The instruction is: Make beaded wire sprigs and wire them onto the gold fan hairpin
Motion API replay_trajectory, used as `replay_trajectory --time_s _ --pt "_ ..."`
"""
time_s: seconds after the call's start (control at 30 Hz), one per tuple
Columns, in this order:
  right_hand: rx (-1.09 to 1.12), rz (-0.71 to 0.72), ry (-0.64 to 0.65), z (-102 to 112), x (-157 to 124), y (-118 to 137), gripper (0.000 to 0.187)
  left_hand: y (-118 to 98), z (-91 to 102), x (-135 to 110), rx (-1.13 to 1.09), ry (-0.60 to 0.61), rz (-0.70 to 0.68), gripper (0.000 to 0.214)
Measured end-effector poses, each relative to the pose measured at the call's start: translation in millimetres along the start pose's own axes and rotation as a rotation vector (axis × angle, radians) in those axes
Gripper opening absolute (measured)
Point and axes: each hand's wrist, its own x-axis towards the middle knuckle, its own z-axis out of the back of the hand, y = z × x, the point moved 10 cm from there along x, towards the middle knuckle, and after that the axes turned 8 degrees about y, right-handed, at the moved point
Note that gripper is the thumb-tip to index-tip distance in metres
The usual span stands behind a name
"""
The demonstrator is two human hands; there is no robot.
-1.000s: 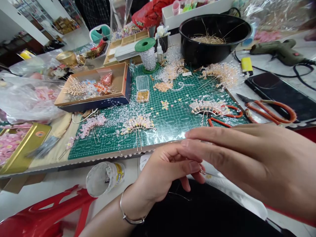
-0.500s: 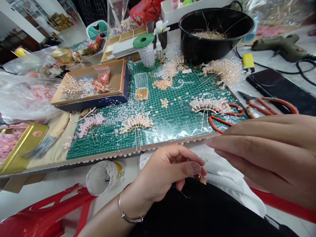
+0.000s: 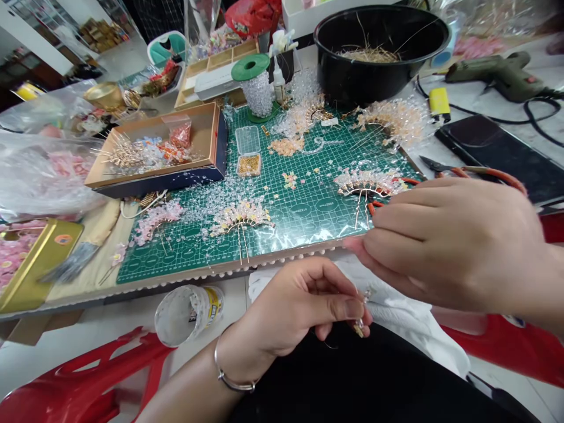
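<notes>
Below the table edge, my left hand [image 3: 304, 308] is closed in a pinch on a small beaded piece [image 3: 359, 328] with clear and yellowish bits, and a fine wire end trails under the fingers. My right hand [image 3: 453, 244] is up to the right, fingertips pressed together near the mat's front edge; whatever they hold, if anything, is hidden or too thin to see. Close beyond it lies a beaded hair comb [image 3: 372, 183] with two long prongs, partly over red-handled scissors [image 3: 374, 207]. Another yellow and pink beaded comb [image 3: 241, 218] rests on the green cutting mat [image 3: 304, 220].
A pink comb [image 3: 158, 222], a lidded box of gold beads [image 3: 249, 165] and loose clear beads lie on the mat. Behind are a cardboard box [image 3: 154, 176], a bead spool [image 3: 256, 94] and a black basin [image 3: 379, 64]. Pliers [image 3: 484, 171], a phone [image 3: 497, 155] and a glue gun [image 3: 497, 76] sit right.
My right hand has curled from extended fingers into a closed grip and moved slightly left. The left hand keeps its pinch, with the beaded piece turned and showing more. The view has shifted slightly.
</notes>
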Motion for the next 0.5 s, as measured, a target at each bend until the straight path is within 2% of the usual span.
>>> replay_trajectory --time_s 0.1,0.13,0.33,0.5 --pt "-0.07 0.133 0.046 -9.3 1.6 17.7 0.029 4.5 0.0 -1.0 -0.04 0.007 0.014 0.031" --pt "-0.071 0.135 0.048 -10.4 2.5 19.4 0.028 6.2 -0.1 -1.4 -0.05 0.011 0.021 0.031" --pt "-0.097 0.03 -0.028 -6.4 6.8 18.1 0.036 9.5 2.8 -2.4 -0.075 0.014 0.015 0.032" --pt "-0.09 0.012 -0.05 -8.5 8.1 16.9 0.039 10.9 2.8 -3.0 -0.089 0.022 0.006 0.031"
